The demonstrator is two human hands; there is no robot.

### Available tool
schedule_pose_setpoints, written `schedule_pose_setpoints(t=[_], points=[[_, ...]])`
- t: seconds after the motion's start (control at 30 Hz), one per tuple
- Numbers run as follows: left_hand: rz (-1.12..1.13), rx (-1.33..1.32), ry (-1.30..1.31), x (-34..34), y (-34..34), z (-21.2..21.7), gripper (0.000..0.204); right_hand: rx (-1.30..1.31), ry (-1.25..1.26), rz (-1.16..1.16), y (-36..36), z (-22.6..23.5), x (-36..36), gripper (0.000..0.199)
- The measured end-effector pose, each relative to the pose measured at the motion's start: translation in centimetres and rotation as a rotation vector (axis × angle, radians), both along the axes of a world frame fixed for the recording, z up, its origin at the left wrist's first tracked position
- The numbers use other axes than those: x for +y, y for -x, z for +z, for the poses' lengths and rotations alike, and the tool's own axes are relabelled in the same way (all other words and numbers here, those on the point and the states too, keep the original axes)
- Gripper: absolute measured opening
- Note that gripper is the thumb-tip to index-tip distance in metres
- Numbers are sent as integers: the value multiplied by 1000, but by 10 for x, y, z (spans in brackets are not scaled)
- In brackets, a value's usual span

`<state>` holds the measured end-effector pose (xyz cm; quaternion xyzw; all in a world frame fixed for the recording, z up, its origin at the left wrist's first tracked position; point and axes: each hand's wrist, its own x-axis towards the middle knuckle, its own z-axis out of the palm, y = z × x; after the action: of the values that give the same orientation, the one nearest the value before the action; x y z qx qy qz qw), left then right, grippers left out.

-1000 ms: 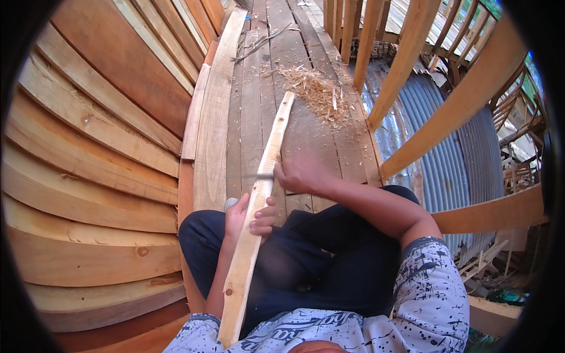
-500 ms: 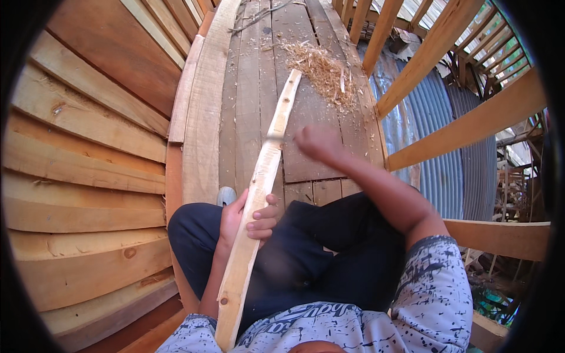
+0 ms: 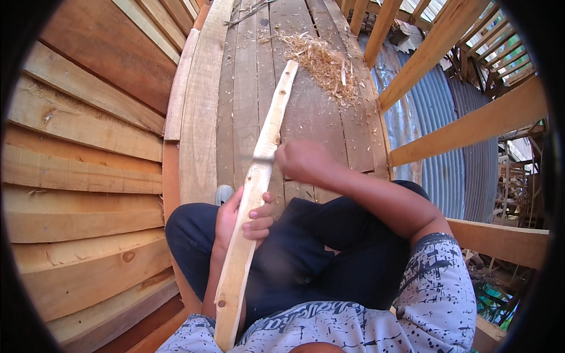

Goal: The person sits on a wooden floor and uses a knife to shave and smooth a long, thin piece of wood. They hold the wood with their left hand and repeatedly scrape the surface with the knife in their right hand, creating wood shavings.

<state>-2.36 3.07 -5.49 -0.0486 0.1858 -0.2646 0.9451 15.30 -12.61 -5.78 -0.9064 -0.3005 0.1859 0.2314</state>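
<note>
A long, pale wooden stick (image 3: 272,126) with several knots slants away from my lap, its near end against my shirt. My left hand (image 3: 256,222) wraps round its lower half, fingers curled over the right edge and thumb along the left. My right hand (image 3: 303,162) is a fist just right of the stick's middle. From it a knife's blade (image 3: 263,159), smeared by motion, lies across the stick's upper face. The knife's handle is hidden inside the fist. Around the blade the wood looks whiter and freshly cut.
A heap of wood shavings (image 3: 326,70) lies on the plank floor (image 3: 241,94) beyond the stick. Stacked boards (image 3: 88,170) rise at my left. Wooden railing posts (image 3: 465,132) stand at my right, with corrugated metal sheets (image 3: 438,147) behind them. Thin twigs (image 3: 250,12) lie at the far end.
My right hand and the knife have moved down the stick toward me and slightly left. The stick's far end has shifted a little left; my left hand keeps its hold.
</note>
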Motion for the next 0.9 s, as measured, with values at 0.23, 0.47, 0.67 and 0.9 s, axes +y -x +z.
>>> schedule_pose_setpoints(t=[0.23,0.47,0.67,0.9], points=[[-15,36,16,-2,-9,-3,48,-74,-13,16,0,-1,-1,47],[-23,10,-21,-4,-2,-4,47,93,1,116,7,16,-10,51],[-21,-6,-58,-4,-2,-1,50,-84,-281,503,-23,11,-37,38],[-26,-2,-28,-3,0,-3,51,-117,96,278,-15,12,-14,51]])
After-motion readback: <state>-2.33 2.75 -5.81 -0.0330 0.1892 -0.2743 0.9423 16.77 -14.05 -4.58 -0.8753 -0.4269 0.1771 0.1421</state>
